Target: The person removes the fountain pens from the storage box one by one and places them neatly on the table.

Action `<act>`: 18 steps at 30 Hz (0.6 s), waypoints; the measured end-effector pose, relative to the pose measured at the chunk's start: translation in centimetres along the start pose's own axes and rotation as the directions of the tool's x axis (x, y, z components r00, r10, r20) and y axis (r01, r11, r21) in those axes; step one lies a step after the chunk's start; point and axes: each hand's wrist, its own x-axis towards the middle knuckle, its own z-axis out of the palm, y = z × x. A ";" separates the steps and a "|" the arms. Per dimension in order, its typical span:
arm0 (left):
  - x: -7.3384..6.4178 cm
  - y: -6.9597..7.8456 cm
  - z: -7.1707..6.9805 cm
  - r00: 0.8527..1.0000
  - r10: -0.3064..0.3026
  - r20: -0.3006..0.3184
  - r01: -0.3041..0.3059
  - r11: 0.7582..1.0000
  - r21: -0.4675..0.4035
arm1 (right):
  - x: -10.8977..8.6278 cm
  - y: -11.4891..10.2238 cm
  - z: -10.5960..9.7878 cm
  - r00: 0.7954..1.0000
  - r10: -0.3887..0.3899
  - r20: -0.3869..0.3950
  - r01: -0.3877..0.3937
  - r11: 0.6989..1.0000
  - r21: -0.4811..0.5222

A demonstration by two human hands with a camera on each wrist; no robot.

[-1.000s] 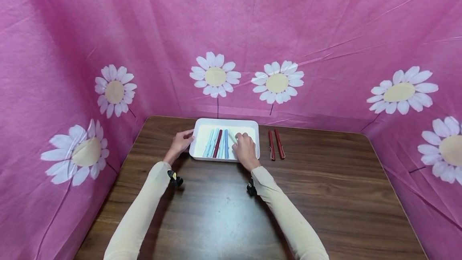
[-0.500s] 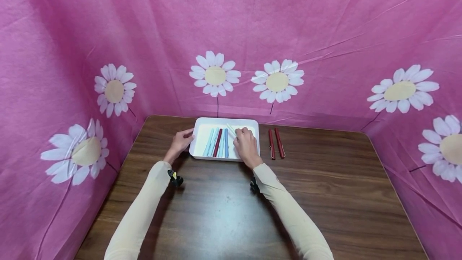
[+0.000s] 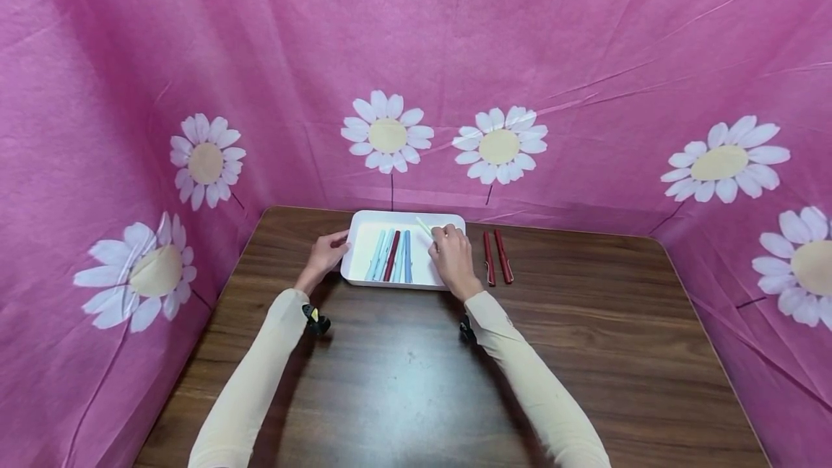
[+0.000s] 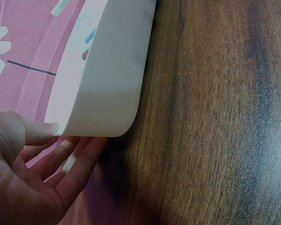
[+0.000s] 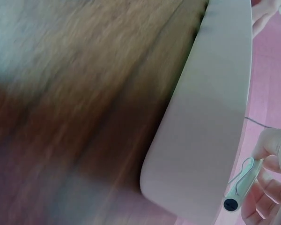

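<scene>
My left hand (image 3: 323, 254) holds the left end of a white tray (image 3: 390, 217); in the left wrist view its thumb lies on the rim and its fingers on the outer wall. Over the tray's right part, my right hand (image 3: 453, 255) pinches a pale green pen (image 3: 425, 226) between thumb and fingers. The right wrist view shows that pen (image 5: 246, 185) with its wire clip and dark round end. Side by side in the tray lie several pens: light blue ones, a dark red pen (image 3: 392, 256) among them, and a deeper blue pen (image 3: 407, 256) at the right of the row.
Two dark red pens (image 3: 499, 257) with metal clips lie on the wooden table (image 3: 585, 338) just right of the tray. Behind the table hangs a pink curtain (image 3: 448, 35) with large daisies.
My right hand has lifted the pale green pen from beside the row and moved it right and slightly toward the back. The left hand has stayed at the tray's left end.
</scene>
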 end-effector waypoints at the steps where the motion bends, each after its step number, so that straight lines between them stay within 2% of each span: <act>1: 0.0 0.0 0.0 1.000 0.001 -0.001 -0.001 1.000 -0.002 | 0.0 0.1 -0.1 1.000 -0.001 -0.005 0.001 1.000 0.002; 12: 0.1 0.0 0.2 0.999 0.030 -0.027 -0.029 0.999 0.024 | 0.1 2.0 -1.2 1.000 0.022 -0.019 -0.022 1.000 0.015; 18: 0.0 -0.1 0.2 1.000 0.016 -0.014 -0.016 1.000 -0.009 | 0.0 3.3 -1.8 0.998 0.040 -0.048 -0.039 0.999 0.024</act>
